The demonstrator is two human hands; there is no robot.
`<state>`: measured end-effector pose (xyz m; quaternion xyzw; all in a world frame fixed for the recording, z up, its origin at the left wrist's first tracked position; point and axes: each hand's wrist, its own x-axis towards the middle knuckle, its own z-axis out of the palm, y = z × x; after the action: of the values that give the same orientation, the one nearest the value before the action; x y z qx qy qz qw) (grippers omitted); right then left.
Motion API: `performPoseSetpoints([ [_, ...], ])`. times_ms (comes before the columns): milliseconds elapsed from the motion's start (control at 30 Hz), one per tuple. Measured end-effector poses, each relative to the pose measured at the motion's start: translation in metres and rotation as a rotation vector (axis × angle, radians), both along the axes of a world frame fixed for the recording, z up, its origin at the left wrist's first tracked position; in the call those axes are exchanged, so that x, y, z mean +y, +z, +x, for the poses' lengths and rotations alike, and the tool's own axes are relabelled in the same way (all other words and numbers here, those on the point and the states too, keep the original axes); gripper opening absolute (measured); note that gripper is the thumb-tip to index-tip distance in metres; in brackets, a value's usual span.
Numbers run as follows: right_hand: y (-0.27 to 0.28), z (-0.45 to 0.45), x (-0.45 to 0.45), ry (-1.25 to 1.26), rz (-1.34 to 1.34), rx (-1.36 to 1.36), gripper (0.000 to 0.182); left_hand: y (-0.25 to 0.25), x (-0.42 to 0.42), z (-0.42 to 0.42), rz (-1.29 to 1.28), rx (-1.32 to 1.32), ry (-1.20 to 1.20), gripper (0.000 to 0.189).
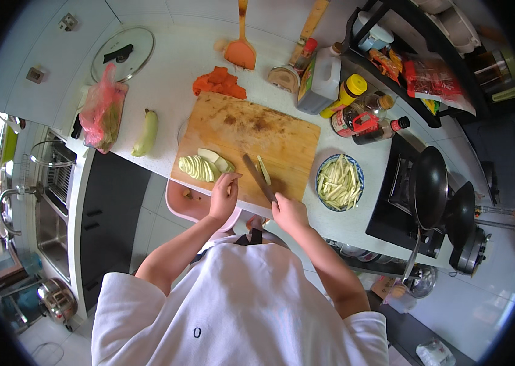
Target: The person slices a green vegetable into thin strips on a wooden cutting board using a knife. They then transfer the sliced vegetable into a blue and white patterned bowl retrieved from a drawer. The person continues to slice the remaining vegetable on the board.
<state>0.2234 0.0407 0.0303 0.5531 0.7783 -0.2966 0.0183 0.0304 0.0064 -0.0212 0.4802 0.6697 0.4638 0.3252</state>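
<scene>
My right hand point(290, 212) grips the handle of a kitchen knife point(257, 176), whose blade points away over a wooden cutting board point(266, 123). Just right of the blade lie a few cut strips point(264, 170) of a pale green vegetable. My left hand point(224, 197) is over the board's near edge, fingers bent, close to larger cut pieces point(214, 159); whether it holds anything is unclear. Left of it, a fanned row of thin slices point(196, 168) rests on the board. A blue-patterned bowl point(317, 183) full of pale strips point(340, 183) stands to the right.
A whole pale green eggplant point(146, 132) and a pink plastic bag point(102, 112) lie left. An orange cloth point(219, 83) touches the board's far edge. Bottles point(362, 114) stand back right, near a stove with a wok point(428, 187). Below the counter sits a pink bin point(180, 201).
</scene>
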Motion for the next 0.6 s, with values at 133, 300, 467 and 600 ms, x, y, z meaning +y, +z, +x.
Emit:
performPoseSetpoints([
  [133, -0.002, 0.013, -0.001, 0.094, -0.017, 0.030, 0.012, 0.017, -0.010, -0.014, -0.066, -0.006, 0.006, 0.018],
  [300, -0.002, 0.018, 0.018, 0.112, 0.044, 0.004, 0.017, 0.034, -0.003, -0.015, -0.054, 0.010, 0.000, 0.019],
  [467, 0.012, 0.019, 0.025, 0.154, 0.133, 0.053, 0.029, 0.049, 0.013, -0.016, 0.029, 0.017, -0.008, 0.018],
  [600, 0.011, 0.030, 0.017, 0.211, 0.257, 0.124, 0.038, 0.075, 0.031, -0.010, 0.168, 0.373, -0.154, 0.020],
])
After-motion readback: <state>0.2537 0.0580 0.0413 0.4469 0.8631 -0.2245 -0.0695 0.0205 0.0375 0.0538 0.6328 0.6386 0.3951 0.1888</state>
